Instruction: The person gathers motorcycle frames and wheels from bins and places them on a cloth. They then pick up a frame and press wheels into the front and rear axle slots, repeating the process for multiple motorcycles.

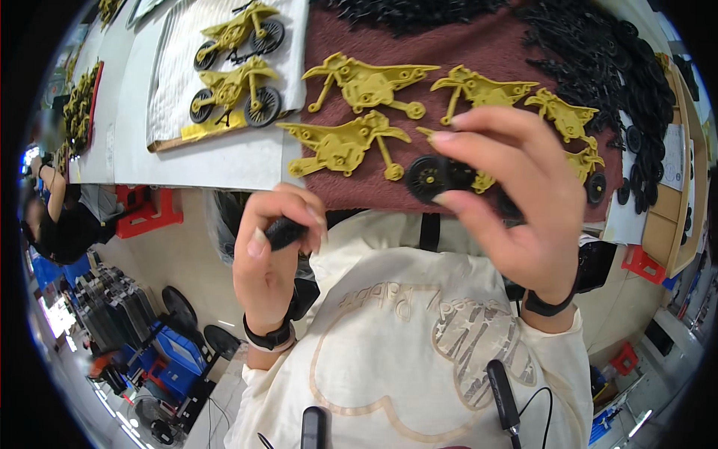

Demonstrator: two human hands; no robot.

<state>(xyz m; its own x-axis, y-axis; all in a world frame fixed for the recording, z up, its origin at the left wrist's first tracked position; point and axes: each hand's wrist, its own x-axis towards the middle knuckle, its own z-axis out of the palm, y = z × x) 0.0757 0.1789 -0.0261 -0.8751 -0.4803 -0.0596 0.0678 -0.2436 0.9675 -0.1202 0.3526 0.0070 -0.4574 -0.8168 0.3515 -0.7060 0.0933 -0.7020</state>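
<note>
My left hand (273,254) is closed around a small black toy wheel (284,233), held in front of the table's near edge. Over the maroon cloth, my right hand (523,187) is curled, its thumb against a black spoked wheel (426,179); more black pieces show beneath its fingers and palm. Behind that hand lies a yellow toy motorcycle body (486,91), partly covered. Two wheel-less yellow bodies, a far one (366,84) and a near one (344,146), lie flat to its left. Another yellow body (565,116) sits to the right of my fingers.
Two yellow toy motorcycles with black wheels, one far (239,34) and one near (235,93), lie on a white padded tray (168,112). Black parts (576,52) heap at the back right, beside piled wheels (647,112). A cardboard box (677,224) stands far right.
</note>
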